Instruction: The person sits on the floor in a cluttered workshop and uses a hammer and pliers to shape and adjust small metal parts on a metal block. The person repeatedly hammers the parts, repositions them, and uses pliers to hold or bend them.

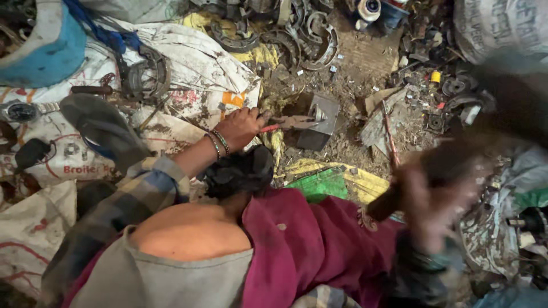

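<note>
Nearest, the right hand [436, 208], blurred, is closed around a hammer handle [399, 191]. Farther off, the left hand [241, 126] is clenched on red-handled pliers [291, 121], by which a small part is held against a metal block [318, 121] on the littered floor [348, 142]. Blows are best landed squarely, well apart from the fingers.

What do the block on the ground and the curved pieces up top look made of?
The block looks like grey metal, dull and flat-faced. The curved pieces look like dark, rusty steel, though grime leaves that open. The left hand grips a red-handled tool against the block.
</note>
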Demonstrator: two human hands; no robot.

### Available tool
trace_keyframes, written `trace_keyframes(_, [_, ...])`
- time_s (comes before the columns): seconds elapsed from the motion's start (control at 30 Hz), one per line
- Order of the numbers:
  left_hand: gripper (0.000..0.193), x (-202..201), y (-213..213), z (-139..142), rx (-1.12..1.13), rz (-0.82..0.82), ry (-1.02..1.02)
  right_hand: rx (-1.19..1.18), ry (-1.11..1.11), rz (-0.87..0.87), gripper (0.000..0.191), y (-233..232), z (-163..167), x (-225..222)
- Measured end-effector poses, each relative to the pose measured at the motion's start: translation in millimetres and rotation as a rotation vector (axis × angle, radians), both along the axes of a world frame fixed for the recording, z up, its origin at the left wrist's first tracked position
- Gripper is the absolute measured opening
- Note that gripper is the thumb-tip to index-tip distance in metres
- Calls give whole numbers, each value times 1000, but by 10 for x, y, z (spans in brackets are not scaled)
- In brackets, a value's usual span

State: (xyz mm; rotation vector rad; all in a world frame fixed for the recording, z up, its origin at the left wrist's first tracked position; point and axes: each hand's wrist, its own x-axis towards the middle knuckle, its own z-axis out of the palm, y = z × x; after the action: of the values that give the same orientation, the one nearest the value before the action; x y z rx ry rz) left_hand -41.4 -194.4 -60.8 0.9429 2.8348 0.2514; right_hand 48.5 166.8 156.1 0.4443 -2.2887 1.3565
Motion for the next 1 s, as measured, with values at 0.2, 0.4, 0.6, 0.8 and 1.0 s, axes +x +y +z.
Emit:
trace_keyframes(0.2, [52, -129, -190, -351, 60, 11, 68, 275, -655, -78, 46, -357, -1018, -59])
trace_keyframes(0.4, [48, 133, -350, -667, -22, -10, 66, -72, -499, -146, 40, -154, -273, 34])
trace_keyframes(0.6, [26, 268, -463, -469, 228, 320, 66, -244, -242, -123, 54, -190, 69, 50])
trace_keyframes(0.8, [35, 273, -509, -112, 159, 477, -22, -195, -753, -299, 42, 48, -1132, 154])
trace_keyframes(1.0, [78, 67, -85, 119, 145, 314, 68, -398, -1142, -338, 21, 447, -2454, 462])
